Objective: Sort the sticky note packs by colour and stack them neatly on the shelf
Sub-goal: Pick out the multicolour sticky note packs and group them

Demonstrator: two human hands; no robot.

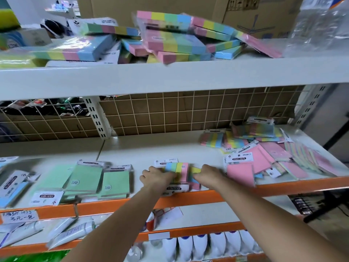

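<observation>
On the middle shelf (143, 148), both my hands hold a small stack of striped multicolour sticky note packs (179, 173) near the front edge. My left hand (157, 175) grips the stack's left side; my right hand (209, 174) grips its right side. Green packs (98, 180) lie side by side to the left, and blue packs (11, 190) sit at the far left. Pink packs (245, 167) and more striped packs (255, 133) lie jumbled on the right. The frame is blurred.
The top shelf (170, 76) carries a loose heap of striped packs (173, 40) before cardboard boxes (245, 12). A wire grid (170, 110) backs the middle shelf. Below the orange edge (188, 199) lie tubes (62, 235) and white bottles (207, 244).
</observation>
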